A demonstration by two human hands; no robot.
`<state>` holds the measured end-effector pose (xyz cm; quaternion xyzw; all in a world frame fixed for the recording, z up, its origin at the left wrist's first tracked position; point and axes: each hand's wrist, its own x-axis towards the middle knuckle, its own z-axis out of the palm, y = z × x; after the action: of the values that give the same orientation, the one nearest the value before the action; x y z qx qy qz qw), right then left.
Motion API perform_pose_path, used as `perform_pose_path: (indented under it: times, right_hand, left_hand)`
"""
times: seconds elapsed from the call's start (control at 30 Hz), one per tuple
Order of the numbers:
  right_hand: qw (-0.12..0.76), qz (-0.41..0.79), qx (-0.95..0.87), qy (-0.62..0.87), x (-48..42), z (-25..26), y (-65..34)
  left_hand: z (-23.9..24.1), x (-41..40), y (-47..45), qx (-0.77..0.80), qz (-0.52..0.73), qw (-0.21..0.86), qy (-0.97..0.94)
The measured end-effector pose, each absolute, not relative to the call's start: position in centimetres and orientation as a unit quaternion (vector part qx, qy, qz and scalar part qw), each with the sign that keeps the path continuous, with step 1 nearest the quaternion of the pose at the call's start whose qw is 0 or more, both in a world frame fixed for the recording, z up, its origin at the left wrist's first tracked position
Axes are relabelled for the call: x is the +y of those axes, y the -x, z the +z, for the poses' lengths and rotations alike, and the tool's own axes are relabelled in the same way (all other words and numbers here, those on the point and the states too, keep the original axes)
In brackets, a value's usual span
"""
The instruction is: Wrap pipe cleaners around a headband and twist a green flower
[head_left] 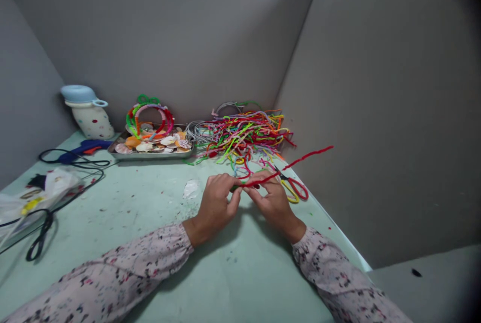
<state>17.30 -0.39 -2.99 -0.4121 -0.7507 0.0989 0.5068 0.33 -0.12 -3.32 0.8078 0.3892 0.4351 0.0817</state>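
Observation:
A red pipe cleaner [308, 155] runs between my two hands, its free end sticking out up and to the right. My left hand [220, 198] pinches it near the middle of the table, close to a bit of green that is mostly hidden by the fingers. My right hand [274, 201] is closed on the same red pipe cleaner, its fingertips almost meeting the left ones. Just beyond the right hand lie scissors [299, 190] with red and yellow handles, partly covered by it.
A heap of coloured pipe cleaners [248, 135] lies at the back beside grey wire coils [203, 132]. Left of it, a metal tray [150, 156] holds shells and pipe-cleaner rings [165, 117]. A bottle [92, 120], black cable [48, 227] and plastic bag [60, 182] stand or lie leftward.

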Motion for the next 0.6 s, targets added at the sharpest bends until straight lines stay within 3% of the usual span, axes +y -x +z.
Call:
perform_pose_path:
  times: [0.6]
  right_hand:
    - [0.476,0.128,-0.748,0.445,-0.77,-2.55,-17.26]
  left_hand:
    - [-3.2,-0.32,-0.34,0.378,0.444,0.079,-0.809]
